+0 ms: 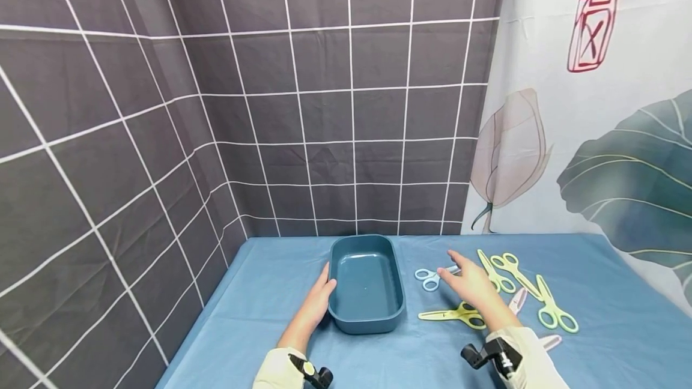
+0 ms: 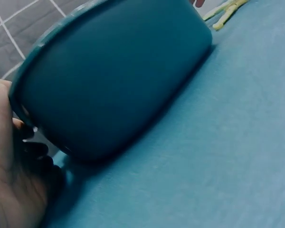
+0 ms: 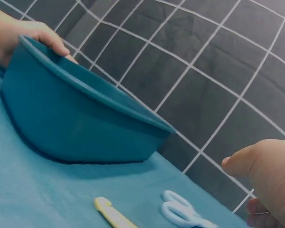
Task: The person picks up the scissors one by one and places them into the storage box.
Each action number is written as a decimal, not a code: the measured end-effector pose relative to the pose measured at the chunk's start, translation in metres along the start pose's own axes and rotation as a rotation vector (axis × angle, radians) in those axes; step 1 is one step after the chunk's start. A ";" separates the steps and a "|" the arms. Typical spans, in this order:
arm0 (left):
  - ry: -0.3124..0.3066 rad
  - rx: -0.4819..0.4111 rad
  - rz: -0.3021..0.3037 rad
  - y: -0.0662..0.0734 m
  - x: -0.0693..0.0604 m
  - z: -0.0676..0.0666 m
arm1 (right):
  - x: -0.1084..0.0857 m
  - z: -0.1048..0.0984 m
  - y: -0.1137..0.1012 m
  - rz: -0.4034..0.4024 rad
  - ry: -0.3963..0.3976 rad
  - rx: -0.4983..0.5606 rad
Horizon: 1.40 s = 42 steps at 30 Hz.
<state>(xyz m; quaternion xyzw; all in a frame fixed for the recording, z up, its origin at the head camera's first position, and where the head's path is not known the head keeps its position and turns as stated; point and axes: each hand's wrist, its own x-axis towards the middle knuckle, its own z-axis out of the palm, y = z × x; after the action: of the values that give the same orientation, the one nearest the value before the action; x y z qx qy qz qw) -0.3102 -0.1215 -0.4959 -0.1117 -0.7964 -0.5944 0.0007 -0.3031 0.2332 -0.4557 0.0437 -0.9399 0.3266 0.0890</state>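
My left hand (image 1: 313, 306) grips the left side of a dark teal rectangular basin (image 1: 366, 327), thumb over the rim and fingers along the outside wall. The basin stands on the blue cloth; in the right wrist view that thumb (image 3: 54, 42) shows at the rim. My right hand (image 1: 471, 286) hovers right of the basin with fingers apart and nothing held. Just under its fingertips lie light blue scissors (image 1: 439, 274), their blades partly covered. Yellow scissors (image 1: 444, 315) lie nearer me, handles partly behind the right wrist.
To the right lie yellow-green scissors (image 1: 489, 269), yellow scissors (image 1: 516, 272) and another yellow-green pair (image 1: 548, 299). Pink scissors (image 1: 518, 301) are partly hidden by the right forearm. A dark gridded curtain (image 1: 351, 113) hangs behind and left of the blue-covered table (image 1: 232, 329).
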 end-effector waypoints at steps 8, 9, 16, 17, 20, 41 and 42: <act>0.018 -0.083 0.031 -0.002 -0.004 0.008 | -0.010 0.015 -0.004 -0.047 0.008 -0.100; 0.017 -0.087 0.034 -0.003 -0.004 0.008 | -0.011 0.015 -0.005 -0.049 -0.002 -0.112; 0.027 -0.079 0.043 -0.007 -0.002 0.007 | -0.011 0.021 0.000 -0.069 -0.031 -0.186; 0.029 -0.076 0.043 -0.007 -0.002 0.007 | -0.011 0.022 0.000 -0.075 -0.030 -0.195; 0.035 -0.069 0.042 -0.007 -0.002 0.006 | -0.010 0.026 0.003 -0.104 -0.017 -0.213; 0.023 -0.065 0.044 -0.002 -0.013 0.018 | -0.015 0.039 -0.001 -0.172 0.052 -0.272; 0.021 -0.067 0.041 -0.003 -0.014 0.019 | -0.015 0.039 -0.001 -0.170 0.058 -0.269</act>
<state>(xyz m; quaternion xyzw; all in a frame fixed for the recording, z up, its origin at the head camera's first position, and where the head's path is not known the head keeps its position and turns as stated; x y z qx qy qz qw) -0.2950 -0.1070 -0.5057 -0.1215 -0.7737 -0.6216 0.0176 -0.2937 0.2084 -0.4879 0.1015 -0.9651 0.1903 0.1486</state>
